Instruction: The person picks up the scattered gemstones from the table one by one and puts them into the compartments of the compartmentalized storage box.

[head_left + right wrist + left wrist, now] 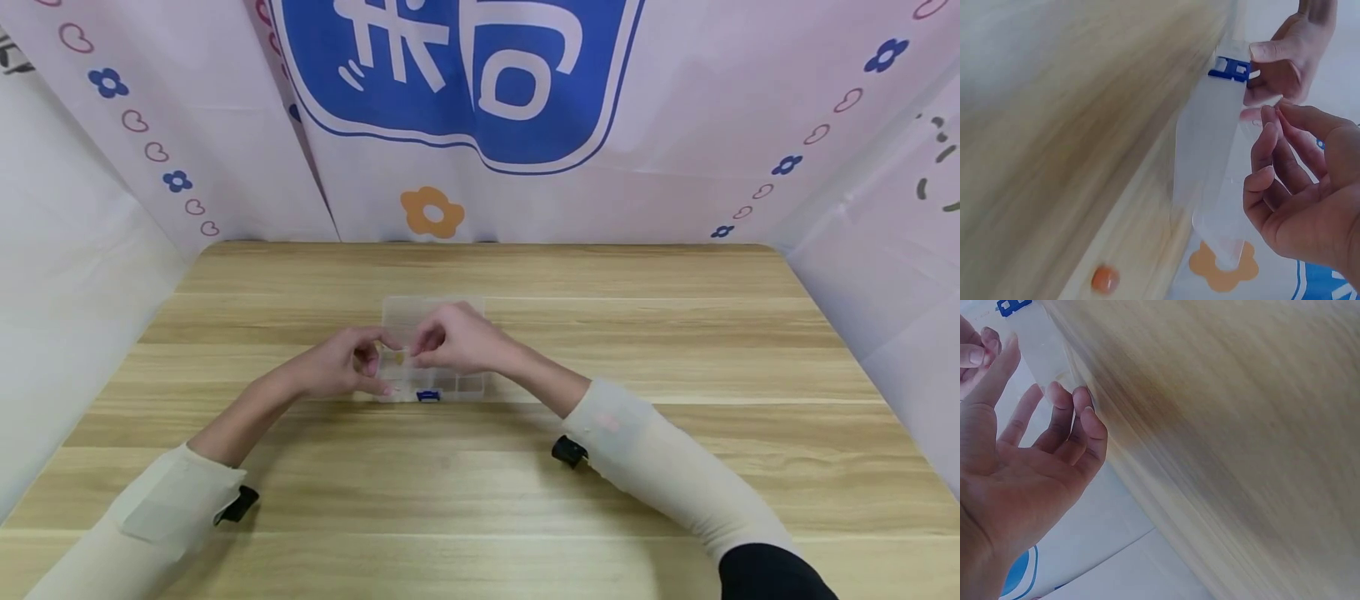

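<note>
A clear plastic compartment box [469,385] with a blue latch [428,396] stands on the table, its clear lid [405,310] raised at the back. My left hand [337,362] grips the box's left end, thumb near the front edge and fingers toward the back. Something small and yellow [399,357] lies in a left compartment. Over the box, my right hand [467,340] pinches a tiny pale piece [1278,99] between thumb and index finger; its kind is too small to tell. In the left wrist view, the left hand's fingers [1060,422] curl beside the box.
A small round orange thing [1105,279] sits on the wooden table [480,500] in the right wrist view. Behind the table hangs a white printed cloth [600,200] with a blue sign and an orange flower.
</note>
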Motion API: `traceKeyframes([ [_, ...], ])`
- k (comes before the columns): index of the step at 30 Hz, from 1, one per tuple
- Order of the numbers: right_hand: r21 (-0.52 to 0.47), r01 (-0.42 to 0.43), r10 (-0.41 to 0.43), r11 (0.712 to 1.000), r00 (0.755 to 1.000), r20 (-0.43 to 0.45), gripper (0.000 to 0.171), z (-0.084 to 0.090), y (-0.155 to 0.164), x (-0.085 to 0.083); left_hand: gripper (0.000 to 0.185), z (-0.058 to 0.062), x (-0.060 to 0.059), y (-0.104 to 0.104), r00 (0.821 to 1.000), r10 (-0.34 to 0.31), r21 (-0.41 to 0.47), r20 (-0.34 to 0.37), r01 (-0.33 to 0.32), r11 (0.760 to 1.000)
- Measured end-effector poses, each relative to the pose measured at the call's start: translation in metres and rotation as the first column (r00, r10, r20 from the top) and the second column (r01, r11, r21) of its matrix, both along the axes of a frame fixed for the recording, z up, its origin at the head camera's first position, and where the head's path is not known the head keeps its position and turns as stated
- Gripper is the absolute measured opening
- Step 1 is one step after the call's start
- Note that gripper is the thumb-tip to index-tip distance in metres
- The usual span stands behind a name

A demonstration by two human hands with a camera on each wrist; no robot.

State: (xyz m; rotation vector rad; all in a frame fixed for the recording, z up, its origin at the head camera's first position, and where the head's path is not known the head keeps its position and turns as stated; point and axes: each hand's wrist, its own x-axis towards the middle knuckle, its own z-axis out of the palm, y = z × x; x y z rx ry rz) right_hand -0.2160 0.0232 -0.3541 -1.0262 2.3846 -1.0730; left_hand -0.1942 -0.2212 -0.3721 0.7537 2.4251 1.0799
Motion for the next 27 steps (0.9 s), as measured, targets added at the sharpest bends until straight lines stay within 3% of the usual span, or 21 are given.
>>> traceKeyframes([
  [20,-0.033,0.134,-0.132,0.990,0.990,0.044,0.015,-0.003,0.074,0.000,0.058,0.002,0.002,0.000,1.000,0.021,-0.014,0.013,-0.021,1.000],
  [27,0.005,0.170,-0.170,0.985,0.985,0.030,0.014,-0.004,0.091,0.002,0.057,0.001,0.002,0.001,1.000,0.014,-0.016,0.002,-0.014,1.000],
])
